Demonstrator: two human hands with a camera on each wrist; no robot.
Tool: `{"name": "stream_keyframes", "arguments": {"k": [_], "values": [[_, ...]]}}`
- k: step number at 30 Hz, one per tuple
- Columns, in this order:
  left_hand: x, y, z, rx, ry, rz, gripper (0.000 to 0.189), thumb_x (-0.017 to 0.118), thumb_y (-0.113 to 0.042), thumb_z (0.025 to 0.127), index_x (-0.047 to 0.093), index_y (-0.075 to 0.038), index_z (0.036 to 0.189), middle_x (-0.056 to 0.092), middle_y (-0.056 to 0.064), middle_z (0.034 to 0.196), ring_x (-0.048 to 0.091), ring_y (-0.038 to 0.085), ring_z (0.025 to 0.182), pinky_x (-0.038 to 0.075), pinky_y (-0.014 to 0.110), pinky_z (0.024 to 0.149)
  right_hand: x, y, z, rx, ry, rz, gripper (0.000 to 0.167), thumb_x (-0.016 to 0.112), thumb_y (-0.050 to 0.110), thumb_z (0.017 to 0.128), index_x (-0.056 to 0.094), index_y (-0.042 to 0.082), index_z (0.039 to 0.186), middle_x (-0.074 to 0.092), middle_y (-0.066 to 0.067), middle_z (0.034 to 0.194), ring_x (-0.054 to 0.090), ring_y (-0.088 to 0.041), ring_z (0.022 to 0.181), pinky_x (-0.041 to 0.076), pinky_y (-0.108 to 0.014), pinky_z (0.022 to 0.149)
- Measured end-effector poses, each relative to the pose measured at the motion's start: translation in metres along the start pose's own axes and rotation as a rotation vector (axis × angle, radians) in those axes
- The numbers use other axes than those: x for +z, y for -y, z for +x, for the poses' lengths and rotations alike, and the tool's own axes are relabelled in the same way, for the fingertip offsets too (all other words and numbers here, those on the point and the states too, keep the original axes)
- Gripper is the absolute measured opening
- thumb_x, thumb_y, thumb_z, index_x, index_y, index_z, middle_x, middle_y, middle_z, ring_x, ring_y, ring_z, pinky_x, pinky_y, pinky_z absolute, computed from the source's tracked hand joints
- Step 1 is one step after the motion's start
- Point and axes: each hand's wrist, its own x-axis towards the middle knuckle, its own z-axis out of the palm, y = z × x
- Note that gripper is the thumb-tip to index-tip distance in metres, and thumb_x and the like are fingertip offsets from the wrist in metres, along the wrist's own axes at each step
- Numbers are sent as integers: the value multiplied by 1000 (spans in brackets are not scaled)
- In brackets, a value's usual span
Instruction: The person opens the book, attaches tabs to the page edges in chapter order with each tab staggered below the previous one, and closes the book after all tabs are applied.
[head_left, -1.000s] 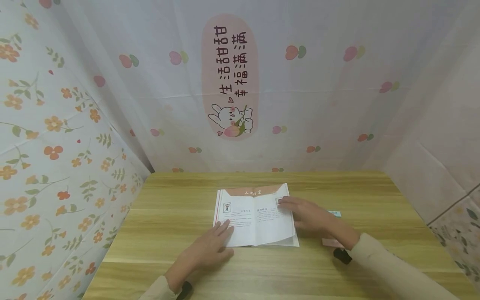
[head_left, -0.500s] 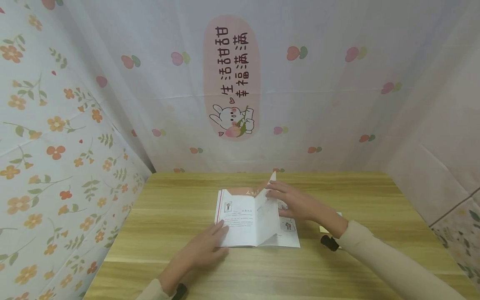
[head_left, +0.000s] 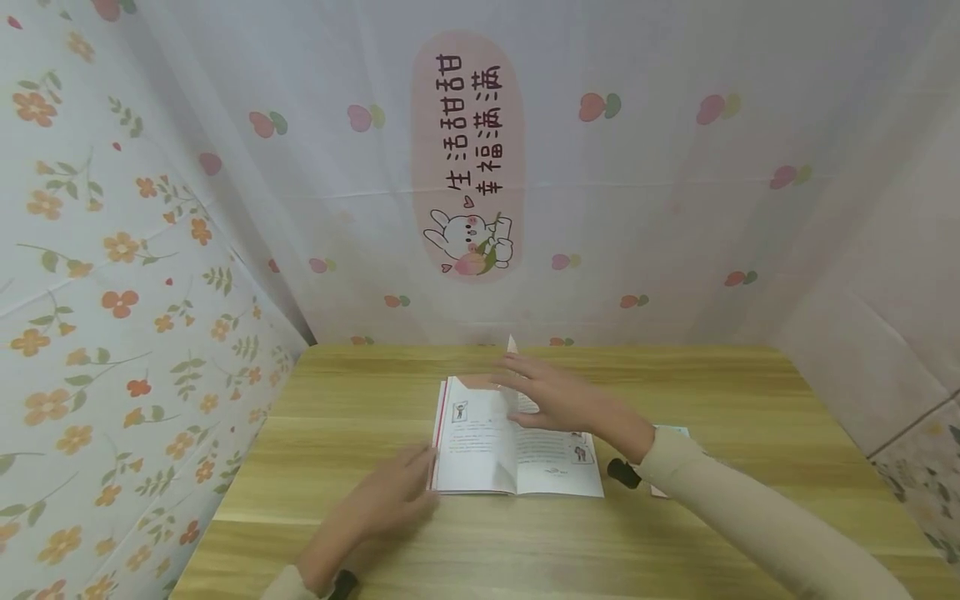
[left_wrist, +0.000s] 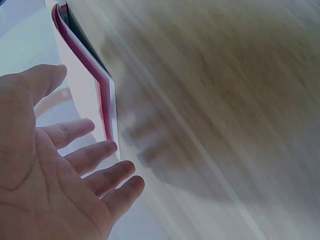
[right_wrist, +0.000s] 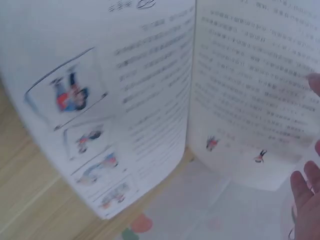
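Observation:
An open book [head_left: 558, 473] lies on the wooden table with printed text and small coloured drawings. One leaf stands raised near the spine, and my right hand [head_left: 570, 404] is against it with extended fingers. The right wrist view has this lifted page [right_wrist: 250, 120] at the right, with fingertips [right_wrist: 300, 187] beside it and the illustrated page [right_wrist: 150, 110] at the left. My left hand [head_left: 386, 493] is beside the book's left edge, blurred. Its fingers are loosely spread, palm visible, near the red-edged cover [left_wrist: 102, 107] in the left wrist view, and hold nothing.
Small pale cards [head_left: 673, 432] lie right of the book, partly hidden under the right sleeve [head_left: 720, 487]. The wooden table [head_left: 337, 417] meets a patterned white curtain [head_left: 637, 200] at its back edge. A floral cloth [head_left: 150, 333] hangs at the left.
My right hand has moved left, lifting a leaf from the right side and swinging it upright toward the spine. My left hand has slid left off the page to the book's edge.

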Motion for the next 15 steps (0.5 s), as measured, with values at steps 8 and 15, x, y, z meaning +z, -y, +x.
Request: {"name": "stream_keyframes", "arguments": {"k": [8,15], "values": [[-12,10,-6,1,-68,-2,55,63,-24,100,48,5,145,43,29,149,41,45,137,34,59,111,32,10,14,113,98,81,78,77,34,92,37,17,157,29,-8,164,34,-26,145,38,-43,112],[-14,13,-8,-37,-68,13,59,64,-25,100,47,7,146,42,30,150,40,45,138,33,59,111,56,19,7,148,244,106,64,78,33,92,53,10,145,40,-11,157,43,-28,140,43,-42,109]]}}
